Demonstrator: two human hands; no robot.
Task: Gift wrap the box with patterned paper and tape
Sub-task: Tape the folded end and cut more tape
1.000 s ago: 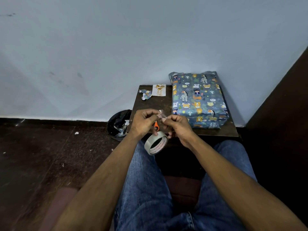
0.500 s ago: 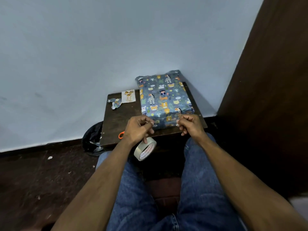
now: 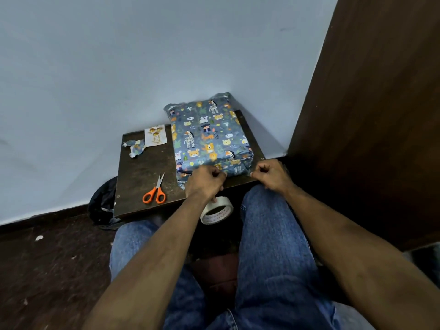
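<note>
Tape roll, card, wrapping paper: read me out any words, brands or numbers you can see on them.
Tape roll: red lettering round the inner core, too blurred to read.
Card: gold script under gold ornaments, too small to read.
Wrapped box: animal pictures only; small print on its near side, unreadable.
Scissors: no text visible.
</note>
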